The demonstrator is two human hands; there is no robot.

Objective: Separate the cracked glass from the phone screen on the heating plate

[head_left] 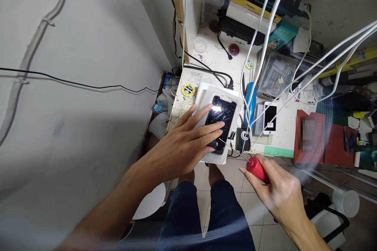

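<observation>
A black phone screen (pixel 225 111) with a notch lies face up on a pale flat machine plate (pixel 208 95) near the bench's left end. My left hand (pixel 188 141) rests over its left side, fingers stretched out, tips touching the glass. In my right hand (pixel 277 188) is a red-handled tool (pixel 257 169), gripped by its bulb-shaped handle. The tool's thin metal shaft runs up and left to the screen's lower part, close to my left fingertips. Whether the tip touches the glass is hard to tell.
White cables (pixel 266 43) hang across the bench. Right of the plate are a blue tube-like object (pixel 250 104), a black adapter (pixel 243 139) and a white phone (pixel 270 119). A clear plastic box (pixel 277 72) and a red mat (pixel 338 145) lie farther right. A wall borders the left.
</observation>
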